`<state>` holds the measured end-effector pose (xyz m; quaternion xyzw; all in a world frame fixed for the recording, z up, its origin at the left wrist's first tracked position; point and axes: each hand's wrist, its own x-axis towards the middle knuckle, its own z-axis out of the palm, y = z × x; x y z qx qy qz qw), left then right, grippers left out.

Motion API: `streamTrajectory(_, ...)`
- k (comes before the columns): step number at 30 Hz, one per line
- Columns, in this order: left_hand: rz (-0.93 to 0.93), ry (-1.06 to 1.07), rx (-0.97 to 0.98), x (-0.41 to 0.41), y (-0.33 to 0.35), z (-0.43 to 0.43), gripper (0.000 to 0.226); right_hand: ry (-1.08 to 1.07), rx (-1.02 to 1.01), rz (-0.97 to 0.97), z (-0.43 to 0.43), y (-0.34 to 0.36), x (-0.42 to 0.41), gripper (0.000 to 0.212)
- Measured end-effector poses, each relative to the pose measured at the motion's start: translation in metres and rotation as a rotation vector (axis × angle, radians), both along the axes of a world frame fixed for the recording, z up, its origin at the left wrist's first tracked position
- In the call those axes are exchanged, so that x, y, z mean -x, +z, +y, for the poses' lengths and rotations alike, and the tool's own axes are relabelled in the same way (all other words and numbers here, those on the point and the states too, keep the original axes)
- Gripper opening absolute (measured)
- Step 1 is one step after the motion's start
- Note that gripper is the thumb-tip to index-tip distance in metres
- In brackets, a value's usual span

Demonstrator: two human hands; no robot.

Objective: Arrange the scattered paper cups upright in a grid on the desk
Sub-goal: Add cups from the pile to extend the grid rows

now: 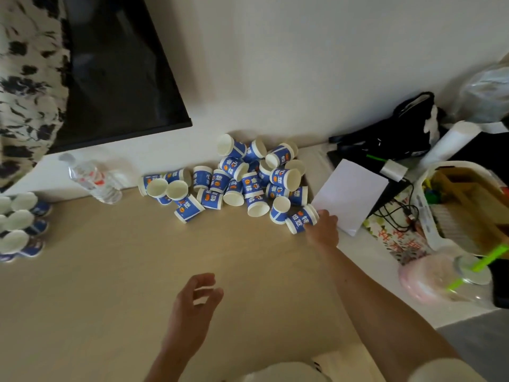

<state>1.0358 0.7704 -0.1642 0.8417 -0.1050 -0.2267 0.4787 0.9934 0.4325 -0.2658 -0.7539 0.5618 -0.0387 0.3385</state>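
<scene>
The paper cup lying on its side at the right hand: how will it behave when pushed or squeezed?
The cup lies on its side, so a push will probably roll it, likely in a curve because it tapers. It looks like empty thin paper, so it is probably very light and easily crushed by a hard grip.

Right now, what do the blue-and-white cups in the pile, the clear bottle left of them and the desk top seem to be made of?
Blue-and-white cups: likely paper, matte; rolled white rims, printed sides. Clear bottle: thin plastic, glossy; see-through, ribbed, with a printed label. Desk top: pale wood-look surface, perhaps laminate; smooth, faint grain, soft sheen.
</scene>
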Motion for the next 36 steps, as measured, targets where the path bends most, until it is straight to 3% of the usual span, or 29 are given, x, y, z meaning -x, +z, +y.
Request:
streamTrajectory(4, 0.008, -0.023, -0.026, 0.006, -0.001, -0.004, 0.021, 0.007, -0.002, -0.007, -0.001, -0.008, 0.002, 0.034)
streamTrajectory(8, 0.016, -0.038, -0.033, 0.009, 0.0, -0.007, 0.021, -0.017, -0.027, -0.132, 0.005, -0.007, 0.011, 0.019)
streamTrajectory(12, 0.012, -0.068, -0.036, 0.01, 0.002, -0.014, 0.021, -0.008, -0.046, -0.18, 0.022, 0.001, 0.03, 0.023)
streamTrajectory(15, -0.027, -0.115, -0.052, 0.01, 0.004, -0.023, 0.024, 0.01, -0.096, -0.306, 0.049, 0.024, 0.044, 0.009)
streamTrajectory(16, -0.061, -0.145, -0.067, 0.01, 0.005, -0.025, 0.027, 0.042, -0.104, -0.354, 0.059, 0.033, 0.048, 0.013)
streamTrajectory(19, -0.2, -0.244, -0.105, 0.008, 0.01, -0.032, 0.048, 0.104, -0.157, -0.477, 0.09, 0.062, 0.05, 0.024)
streamTrajectory(25, -0.396, -0.335, -0.152, -0.004, 0.026, -0.043, 0.101, 0.365, -0.422, -0.624, 0.133, 0.104, 0.029, 0.022)
streamTrajectory(30, -0.385, -0.169, -0.059, -0.01, 0.036, -0.033, 0.082, 0.52, -0.632, -0.736, 0.159, 0.124, 0.005, 0.014)
streamTrajectory(32, -0.4, -0.07, -0.006, -0.01, 0.042, -0.025, 0.074, 0.546, -0.673, -0.802, 0.169, 0.125, -0.004, 0.024)
streamTrajectory(36, -0.403, 0.057, 0.078, -0.012, 0.052, -0.001, 0.076, 0.576, -0.821, -0.756, 0.191, 0.128, -0.025, 0.087)
